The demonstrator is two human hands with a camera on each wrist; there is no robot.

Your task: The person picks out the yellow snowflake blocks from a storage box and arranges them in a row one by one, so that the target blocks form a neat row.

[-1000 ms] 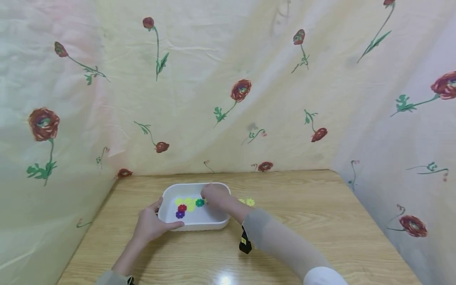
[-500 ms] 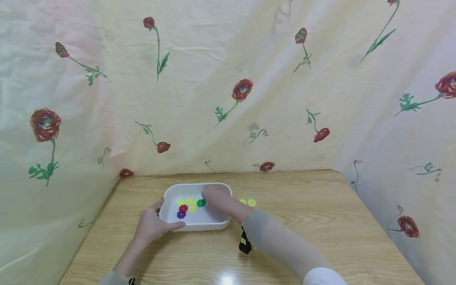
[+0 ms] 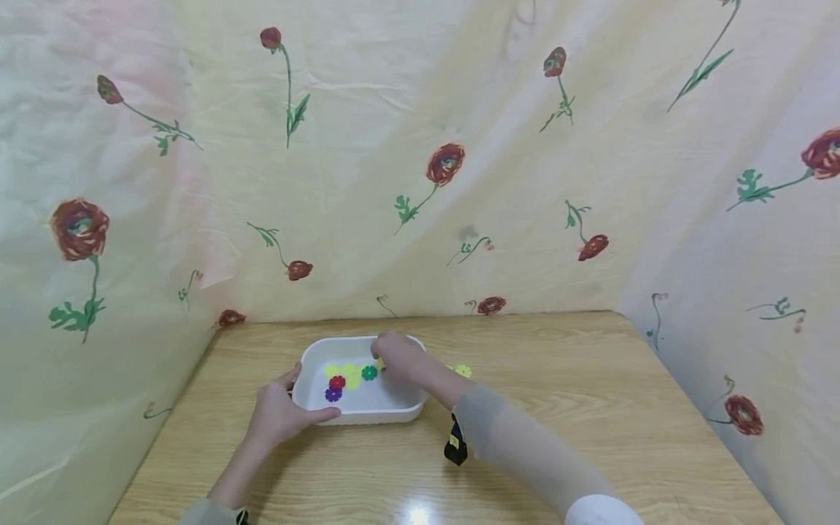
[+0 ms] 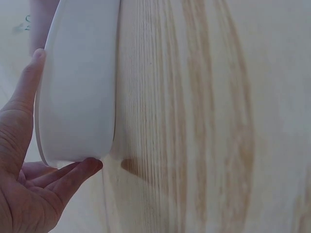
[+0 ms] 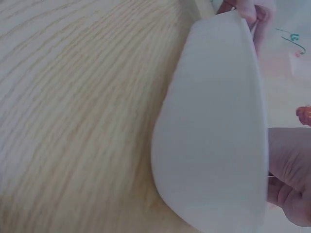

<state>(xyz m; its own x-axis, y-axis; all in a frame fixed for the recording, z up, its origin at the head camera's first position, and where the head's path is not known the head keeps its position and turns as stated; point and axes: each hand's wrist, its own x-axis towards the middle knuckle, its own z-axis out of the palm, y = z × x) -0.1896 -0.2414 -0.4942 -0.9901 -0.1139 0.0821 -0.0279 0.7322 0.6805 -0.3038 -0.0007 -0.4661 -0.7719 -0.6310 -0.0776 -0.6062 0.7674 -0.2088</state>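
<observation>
My left hand point(image 3: 282, 412) grips the left end of a white plastic tub point(image 3: 367, 418), thumb along the front rim and fingers at the side. In the left wrist view the thumb and fingertips lie against the tub's wall point(image 4: 80, 87). My right hand point(image 3: 400, 359) reaches over the tub's right half with curled fingers, pinching a yellow flower-shaped disc point(image 3: 380, 363) that is mostly hidden. On the tub floor lie several yellow discs point(image 3: 352, 380), a green disc point(image 3: 370, 373), a red disc point(image 3: 337, 382) and a purple disc point(image 3: 333, 394). The tub wall covers the right fingertips in the right wrist view.
Another yellow disc point(image 3: 463, 371) lies on the wooden table point(image 3: 558, 394), right of the tub, with one more partly behind the right forearm. A black wrist device point(image 3: 456, 446) hangs under the right sleeve. Flowered cloth point(image 3: 367, 182) closes off the back and sides.
My right hand has risen slightly inside the tub, and the yellow disc now shows at its fingertips. The left hand keeps its hold on the tub.
</observation>
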